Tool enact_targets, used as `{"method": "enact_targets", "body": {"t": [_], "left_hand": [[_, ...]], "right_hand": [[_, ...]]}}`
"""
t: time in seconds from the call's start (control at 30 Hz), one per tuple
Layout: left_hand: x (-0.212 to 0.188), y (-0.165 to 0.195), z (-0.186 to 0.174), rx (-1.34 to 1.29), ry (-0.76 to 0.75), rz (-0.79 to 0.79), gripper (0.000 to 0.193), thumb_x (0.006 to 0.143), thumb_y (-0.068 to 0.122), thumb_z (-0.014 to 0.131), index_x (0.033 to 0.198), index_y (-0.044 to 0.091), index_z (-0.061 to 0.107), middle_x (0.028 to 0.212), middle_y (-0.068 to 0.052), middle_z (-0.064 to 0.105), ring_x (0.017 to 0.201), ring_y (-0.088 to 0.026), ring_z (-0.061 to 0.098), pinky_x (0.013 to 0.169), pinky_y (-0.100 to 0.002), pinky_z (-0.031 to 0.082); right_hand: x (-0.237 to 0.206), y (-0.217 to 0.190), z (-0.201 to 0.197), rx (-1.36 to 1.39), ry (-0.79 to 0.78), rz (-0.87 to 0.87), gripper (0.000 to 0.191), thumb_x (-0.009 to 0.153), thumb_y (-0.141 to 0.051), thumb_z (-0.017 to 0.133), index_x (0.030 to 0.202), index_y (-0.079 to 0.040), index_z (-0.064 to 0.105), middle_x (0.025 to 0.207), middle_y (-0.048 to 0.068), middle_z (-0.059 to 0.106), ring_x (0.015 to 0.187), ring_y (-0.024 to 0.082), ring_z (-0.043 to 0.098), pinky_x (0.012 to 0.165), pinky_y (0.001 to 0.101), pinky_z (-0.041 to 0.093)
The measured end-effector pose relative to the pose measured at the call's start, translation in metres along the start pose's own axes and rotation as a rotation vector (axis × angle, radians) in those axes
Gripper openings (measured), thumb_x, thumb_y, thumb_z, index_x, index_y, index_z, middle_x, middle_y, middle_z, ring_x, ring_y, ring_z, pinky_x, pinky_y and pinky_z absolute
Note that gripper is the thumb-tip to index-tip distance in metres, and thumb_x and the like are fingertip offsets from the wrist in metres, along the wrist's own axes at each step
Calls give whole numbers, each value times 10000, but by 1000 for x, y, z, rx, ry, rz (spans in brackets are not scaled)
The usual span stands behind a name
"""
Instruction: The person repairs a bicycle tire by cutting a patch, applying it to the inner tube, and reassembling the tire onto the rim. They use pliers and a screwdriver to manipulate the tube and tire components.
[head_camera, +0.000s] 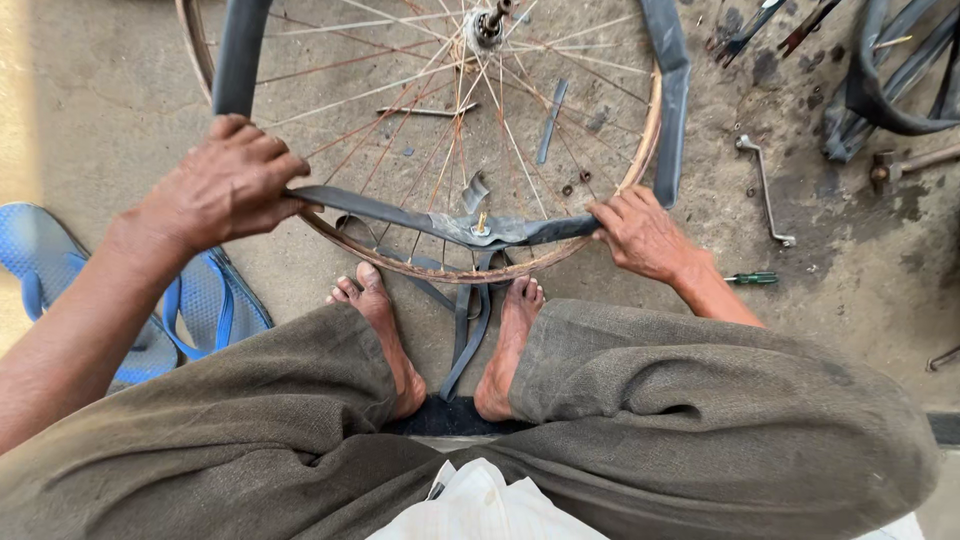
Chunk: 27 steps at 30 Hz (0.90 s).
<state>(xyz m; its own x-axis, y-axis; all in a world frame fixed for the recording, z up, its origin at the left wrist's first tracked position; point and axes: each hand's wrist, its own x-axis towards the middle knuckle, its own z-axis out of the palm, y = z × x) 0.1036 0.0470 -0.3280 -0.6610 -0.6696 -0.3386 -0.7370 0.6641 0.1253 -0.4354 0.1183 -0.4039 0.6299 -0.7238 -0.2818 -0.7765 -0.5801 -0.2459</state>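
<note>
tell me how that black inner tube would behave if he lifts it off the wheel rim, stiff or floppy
Probably floppy: the inner tube lies flat and airless along the wheel rim, and its far part drapes limply. It likely stretches a bit, since it looks taut between the left hand and right hand. Probably light, and held at the valve.

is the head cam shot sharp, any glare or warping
Head view: mostly sharp, spokes of the wheel rim crisp; soft even light, faint shadows; a washed-out bright strip at the left edge beside the blue sandals; wide-lens stretch makes the left hand look larger than the right hand.
</note>
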Motion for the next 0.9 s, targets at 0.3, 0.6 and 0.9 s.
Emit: {"method": "enact_targets", "body": {"t": [0.3,0.6,0.9], "left_hand": [[0,-12,32,-366,767,-209,298,1044,50,855,1252,7,646,1218,-158,643,1032,-262,653,907,-397,574],[17,-6,50,-212,814,-434,687,867,88,835,1428,-2,449,1323,-179,453,1127,-387,580,946,-472,529],[38,-64,69,-267,572,-686,264,973,253,825,992,28,689,1018,-168,567,914,-380,627,764,-549,508]], "right_hand": [[22,2,20,356,113,209,259,962,-210,705,1175,-63,723,966,119,725,964,313,678,948,447,475],[21,-1,43,434,131,321,185,976,-195,709,1087,-47,721,880,114,679,882,308,640,915,462,472],[3,-2,-5,677,183,402,157,922,-156,735,1029,-41,728,831,76,667,802,225,594,757,375,470]]}}
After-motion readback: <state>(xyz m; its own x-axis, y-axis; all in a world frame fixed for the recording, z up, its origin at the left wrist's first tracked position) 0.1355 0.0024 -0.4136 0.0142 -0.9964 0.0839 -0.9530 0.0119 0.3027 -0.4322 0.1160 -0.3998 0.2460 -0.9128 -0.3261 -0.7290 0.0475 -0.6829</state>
